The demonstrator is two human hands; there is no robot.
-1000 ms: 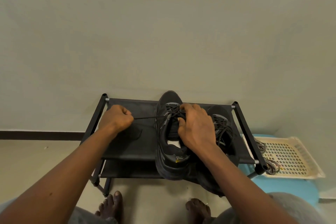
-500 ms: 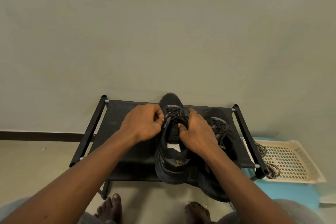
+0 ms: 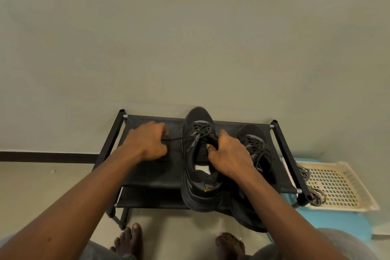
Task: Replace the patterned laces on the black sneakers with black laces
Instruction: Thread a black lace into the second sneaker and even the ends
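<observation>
The shoe rack (image 3: 147, 175), a black frame with fabric shelves, stands on the floor against the wall. Two black sneakers lie on its top shelf, toes toward the wall. The centre sneaker (image 3: 197, 194) sits at the middle of the rack, with its heel overhanging the front edge. The second sneaker (image 3: 251, 133) lies just beside it toward the right end of the rack and is already threaded with dark lacing. The left hand (image 3: 145, 144), blurred, is over the left half of the top shelf with its fingers curled around the end of the black lace (image 3: 179, 137). The lace runs taut from that hand to the upper eyelets of the centre sneaker. The right hand (image 3: 228, 154) grips the centre sneaker at its opening, thumb inside the collar and fingers wrapped over the right side. The patterned laces (image 3: 304, 172) lie off the right end of the rack, draped over the edge of a cream perforated basket (image 3: 341, 183) that rests on a blue surface (image 3: 337, 221). Two bare feet (image 3: 130, 238) are on the floor in front of the rack.
</observation>
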